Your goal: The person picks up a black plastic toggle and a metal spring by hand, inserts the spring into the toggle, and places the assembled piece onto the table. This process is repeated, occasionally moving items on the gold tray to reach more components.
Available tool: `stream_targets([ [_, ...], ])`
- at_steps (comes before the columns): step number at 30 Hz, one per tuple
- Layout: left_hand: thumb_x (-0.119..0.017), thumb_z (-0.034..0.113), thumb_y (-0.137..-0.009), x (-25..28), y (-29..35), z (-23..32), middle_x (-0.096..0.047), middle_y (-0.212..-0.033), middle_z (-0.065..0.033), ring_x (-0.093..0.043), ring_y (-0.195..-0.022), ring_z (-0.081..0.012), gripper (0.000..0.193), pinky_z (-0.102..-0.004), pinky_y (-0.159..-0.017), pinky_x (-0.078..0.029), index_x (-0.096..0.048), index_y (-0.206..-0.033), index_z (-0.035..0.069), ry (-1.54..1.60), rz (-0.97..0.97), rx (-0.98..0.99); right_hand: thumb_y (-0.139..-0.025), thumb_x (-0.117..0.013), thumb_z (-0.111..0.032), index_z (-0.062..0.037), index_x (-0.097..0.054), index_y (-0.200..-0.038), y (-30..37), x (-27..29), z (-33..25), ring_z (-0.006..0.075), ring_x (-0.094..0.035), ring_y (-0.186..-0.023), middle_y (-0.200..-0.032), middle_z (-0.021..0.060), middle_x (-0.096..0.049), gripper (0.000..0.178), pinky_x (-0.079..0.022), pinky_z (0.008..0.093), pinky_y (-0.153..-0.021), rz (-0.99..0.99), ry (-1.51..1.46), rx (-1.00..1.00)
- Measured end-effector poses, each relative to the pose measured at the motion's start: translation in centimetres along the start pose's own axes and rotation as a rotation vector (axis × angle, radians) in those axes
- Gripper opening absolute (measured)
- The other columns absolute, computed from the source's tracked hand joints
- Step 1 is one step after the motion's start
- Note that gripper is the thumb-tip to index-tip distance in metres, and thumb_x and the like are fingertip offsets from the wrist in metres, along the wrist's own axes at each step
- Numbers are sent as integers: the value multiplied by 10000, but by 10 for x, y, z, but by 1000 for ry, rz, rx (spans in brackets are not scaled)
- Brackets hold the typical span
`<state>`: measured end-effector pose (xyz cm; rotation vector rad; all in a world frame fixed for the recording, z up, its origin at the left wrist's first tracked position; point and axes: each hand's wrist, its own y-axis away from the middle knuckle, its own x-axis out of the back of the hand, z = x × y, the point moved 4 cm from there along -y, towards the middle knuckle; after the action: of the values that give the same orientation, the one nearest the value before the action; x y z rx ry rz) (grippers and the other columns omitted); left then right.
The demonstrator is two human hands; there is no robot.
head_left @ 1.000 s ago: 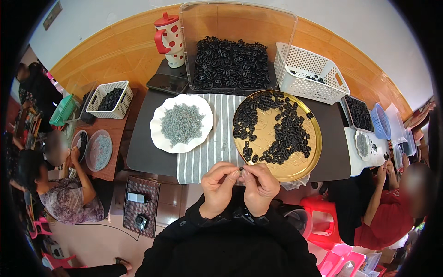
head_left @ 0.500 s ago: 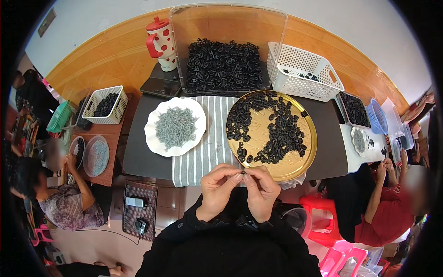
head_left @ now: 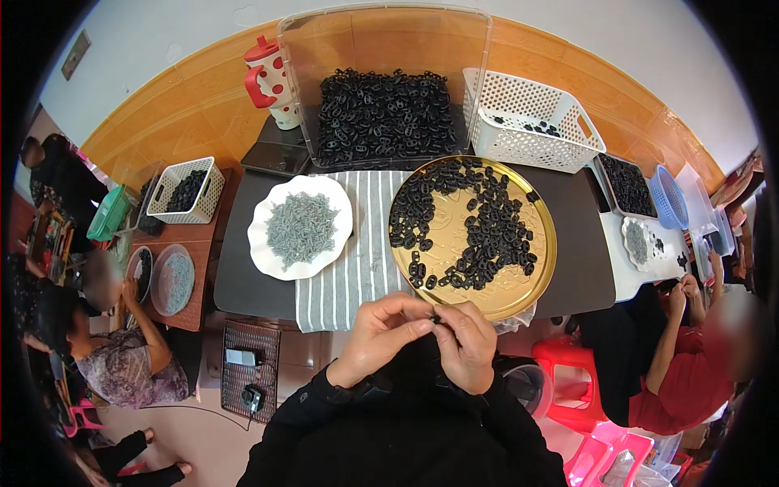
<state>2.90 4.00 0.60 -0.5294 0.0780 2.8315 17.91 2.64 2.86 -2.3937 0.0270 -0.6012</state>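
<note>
Just in front of the table edge, my left hand (head_left: 380,337) and my right hand (head_left: 469,347) meet fingertip to fingertip. Both pinch a small black plastic piece (head_left: 436,319), mostly covered by the fingers. Beyond them a round gold tray (head_left: 454,213) carries many black oval pieces with two holes each. To its left, a white scalloped plate (head_left: 261,247) bears a heap of small grey screw-like pins (head_left: 302,227). A grey striped cloth (head_left: 357,268) lies between plate and tray.
A clear bin (head_left: 385,49) full of black pieces stands at the back, beside a white perforated basket (head_left: 527,109) and a red-dotted tumbler (head_left: 276,85). A phone (head_left: 276,158) lies near the tumbler. People work at side tables; a red stool (head_left: 568,381) stands right.
My hands have shifted slightly down, and the right fingers have turned and bent over the black piece. The whole view has moved a little.
</note>
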Motion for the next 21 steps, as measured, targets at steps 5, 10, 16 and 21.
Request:
stream_targets([
  [5, -702, 44, -754, -2, -20, 33, -568, -905, -139, -526, -872, -330, 188, -405, -736, -413, -662, -932, 1, -1082, 321, -544, -738, -674, 118, 31, -622, -1020, 1, 12, 13, 184, -577, -691, -828, 108, -580, 300, -469, 269, -625, 91, -55, -134],
  [10, -753, 78, -688, -29, -36, 31, -562, -879, -115, -518, -858, -300, 178, -400, -724, -381, -665, -824, 7, -1307, 220, -495, -751, -660, 111, 30, -619, -1024, -2, 19, 17, 180, -574, -703, -840, 106, -578, 287, -470, 259, -646, 114, -60, -158],
  [16, -736, 172, -721, -32, -51, 21, -544, -779, -105, -525, -817, -295, 174, -397, -719, -363, -655, -730, 18, -1501, 113, -314, -751, -662, 103, 32, -617, -1026, -1, 25, 20, 184, -580, -718, -856, 113, -581, 288, -474, 261, -650, 122, -60, -164],
  [21, -720, 129, -727, -27, -52, 18, -549, -771, -110, -536, -809, -297, 130, -398, -720, -369, -655, -751, 19, -1460, 109, -330, -754, -667, 93, 33, -618, -1028, 0, 25, 22, 181, -582, -721, -856, 113, -584, 284, -475, 261, -650, 126, -75, -168],
])
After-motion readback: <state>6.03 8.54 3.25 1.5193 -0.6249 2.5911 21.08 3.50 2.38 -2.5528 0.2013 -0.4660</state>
